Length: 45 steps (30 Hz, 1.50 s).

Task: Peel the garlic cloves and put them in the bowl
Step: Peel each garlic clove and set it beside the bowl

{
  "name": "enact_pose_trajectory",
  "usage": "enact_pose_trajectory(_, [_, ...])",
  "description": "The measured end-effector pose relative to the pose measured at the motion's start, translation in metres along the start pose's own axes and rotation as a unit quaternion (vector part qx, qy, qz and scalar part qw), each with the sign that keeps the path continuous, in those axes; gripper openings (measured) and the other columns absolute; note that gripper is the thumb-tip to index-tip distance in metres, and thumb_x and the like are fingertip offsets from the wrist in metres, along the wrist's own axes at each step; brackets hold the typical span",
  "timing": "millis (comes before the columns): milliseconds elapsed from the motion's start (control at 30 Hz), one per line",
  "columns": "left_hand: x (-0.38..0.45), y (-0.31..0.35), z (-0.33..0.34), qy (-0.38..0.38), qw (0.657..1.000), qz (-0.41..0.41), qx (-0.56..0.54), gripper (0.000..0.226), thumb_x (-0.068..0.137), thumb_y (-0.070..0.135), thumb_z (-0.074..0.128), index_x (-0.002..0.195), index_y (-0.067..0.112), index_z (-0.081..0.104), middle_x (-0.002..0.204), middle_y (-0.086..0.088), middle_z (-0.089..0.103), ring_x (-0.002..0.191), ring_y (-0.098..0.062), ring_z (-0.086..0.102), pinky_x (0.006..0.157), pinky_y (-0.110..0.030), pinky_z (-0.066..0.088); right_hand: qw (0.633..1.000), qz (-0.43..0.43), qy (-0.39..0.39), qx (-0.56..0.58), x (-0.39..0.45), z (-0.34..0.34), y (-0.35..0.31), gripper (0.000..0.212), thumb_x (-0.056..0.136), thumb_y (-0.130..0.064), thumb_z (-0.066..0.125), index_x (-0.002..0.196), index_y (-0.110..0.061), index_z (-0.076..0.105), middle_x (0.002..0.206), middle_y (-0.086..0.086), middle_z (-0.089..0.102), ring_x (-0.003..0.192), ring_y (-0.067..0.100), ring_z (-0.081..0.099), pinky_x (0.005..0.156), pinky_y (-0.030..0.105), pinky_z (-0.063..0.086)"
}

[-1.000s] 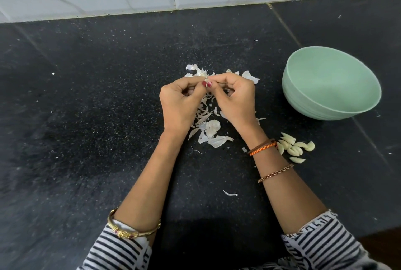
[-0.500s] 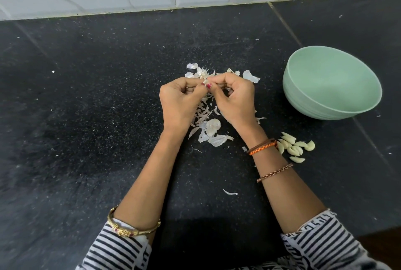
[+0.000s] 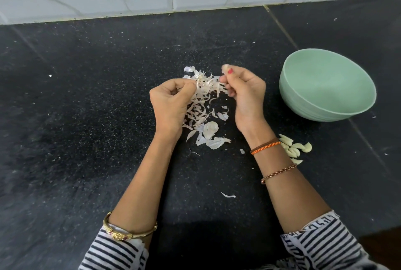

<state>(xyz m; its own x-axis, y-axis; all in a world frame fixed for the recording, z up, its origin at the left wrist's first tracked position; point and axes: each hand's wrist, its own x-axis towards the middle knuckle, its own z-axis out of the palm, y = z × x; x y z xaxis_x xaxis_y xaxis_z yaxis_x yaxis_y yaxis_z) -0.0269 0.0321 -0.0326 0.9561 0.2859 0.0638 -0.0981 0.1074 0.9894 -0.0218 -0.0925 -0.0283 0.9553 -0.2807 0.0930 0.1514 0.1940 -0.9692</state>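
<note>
Green bowl (image 3: 308, 104) holds nothing; peeled cloves (image 3: 296, 149) lie on desk (image 3: 86, 117) beside it. Right hand (image 3: 246, 93) pinches clove (image 3: 225, 68); left hand (image 3: 171, 101) pinches papery skins (image 3: 204, 87)

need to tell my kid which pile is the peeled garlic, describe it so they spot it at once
Find the mint green bowl on the black counter's right side. Just in front of it, by the right wrist, lie the peeled cloves: plump, pale yellow and smooth, unlike the thin, papery white skins between the hands.

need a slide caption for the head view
Right hand pinches a garlic clove, left hand holds papery skins, beside an empty mint-green bowl.
</note>
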Motion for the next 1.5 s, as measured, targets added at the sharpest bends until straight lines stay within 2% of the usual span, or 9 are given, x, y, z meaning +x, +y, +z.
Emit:
enact_pose_trajectory(167, [-0.001,-0.005,-0.001,-0.041,0.992,0.081,0.089,0.035,0.078,0.017,0.056,0.053,-0.004,0.046,0.051,-0.007,0.04,0.052,-0.011,0.034,0.05,-0.018,0.032,0.997,-0.025,-0.026,-0.075,-0.001,-0.001,0.002,0.015,0.088,0.001,0.056,0.098,-0.002,0.066,0.081,-0.006,0.066,0.073,-0.009,0.061,0.068,0.008,0.045])
enact_pose_trajectory(300, [0.001,-0.009,-0.002,-0.071,0.979,0.118,0.149,0.01,0.083,0.016,0.067,0.075,0.01,0.068,0.063,-0.008,0.06,0.057,-0.011,0.045,0.055,-0.021,0.04,0.989,-0.049,-0.059,-0.124,-0.001,0.0,0.006,0.022,0.089,0.003,0.055,0.108,-0.003,0.064,0.085,-0.006,0.065,0.079,-0.008,0.062,0.075,0.011,0.047])
enact_pose_trajectory(367, [0.002,-0.009,-0.004,-0.066,0.976,0.126,0.162,0.012,0.084,0.01,0.066,0.091,0.019,0.069,0.074,0.002,0.067,0.066,-0.015,0.056,0.064,-0.021,0.048,0.983,-0.063,-0.07,-0.158,0.0,0.001,0.008,0.022,0.088,0.002,0.056,0.108,-0.004,0.065,0.086,-0.008,0.065,0.081,-0.008,0.062,0.076,0.012,0.048])
enact_pose_trajectory(533, [0.002,-0.005,-0.005,-0.087,0.968,0.15,0.182,0.013,0.083,0.015,0.063,0.093,0.018,0.072,0.084,0.01,0.07,0.076,-0.016,0.065,0.073,-0.027,0.052,0.967,-0.106,-0.071,-0.219,0.002,0.002,0.015,0.012,0.084,-0.002,0.064,0.095,-0.002,0.068,0.08,-0.004,0.067,0.076,0.004,0.065,0.072,0.016,0.051])
enact_pose_trajectory(767, [0.002,-0.005,-0.005,-0.073,0.97,0.122,0.197,0.013,0.083,0.009,0.065,0.087,0.019,0.072,0.071,0.014,0.065,0.064,-0.017,0.058,0.065,-0.032,0.049,0.923,-0.202,-0.072,-0.32,0.001,0.001,0.023,0.013,0.082,-0.008,0.062,0.09,-0.009,0.072,0.085,-0.002,0.07,0.078,0.014,0.066,0.072,0.025,0.054])
enact_pose_trajectory(933, [0.001,-0.007,-0.004,-0.053,0.963,0.129,0.232,0.018,0.074,0.02,0.058,0.074,0.009,0.073,0.066,-0.007,0.067,0.055,-0.009,0.046,0.058,-0.027,0.043,0.907,-0.241,-0.06,-0.34,0.001,0.003,0.025,0.014,0.079,-0.01,0.062,0.087,-0.008,0.073,0.084,0.003,0.071,0.074,0.016,0.065,0.069,0.032,0.055])
enact_pose_trajectory(1133, [0.001,-0.006,-0.003,-0.048,0.971,0.105,0.207,0.012,0.073,0.01,0.065,0.062,0.014,0.063,0.053,0.004,0.055,0.047,-0.002,0.04,0.05,-0.012,0.035,0.922,-0.236,-0.065,-0.3,-0.001,0.003,0.023,0.011,0.077,-0.003,0.067,0.086,-0.006,0.073,0.081,-0.001,0.07,0.073,0.003,0.063,0.066,0.01,0.048])
enact_pose_trajectory(1333, [0.001,-0.001,0.0,-0.052,0.997,0.024,0.053,0.022,0.078,0.002,0.064,0.06,0.015,0.064,0.057,-0.003,0.055,0.057,-0.015,0.043,0.054,-0.021,0.04,0.991,-0.035,-0.124,-0.036,0.001,-0.002,0.005,0.019,0.078,0.009,0.064,0.079,-0.01,0.063,0.067,-0.006,0.069,0.069,0.004,0.065,0.068,0.017,0.051])
enact_pose_trajectory(1500, [0.001,-0.002,0.002,-0.056,0.998,-0.003,0.039,0.027,0.082,0.003,0.056,0.056,0.008,0.057,0.051,0.006,0.05,0.049,-0.001,0.039,0.052,-0.014,0.036,0.992,-0.044,-0.104,-0.064,0.0,-0.001,0.005,0.018,0.081,0.007,0.062,0.085,-0.01,0.066,0.07,-0.009,0.069,0.073,-0.001,0.065,0.071,0.015,0.05])
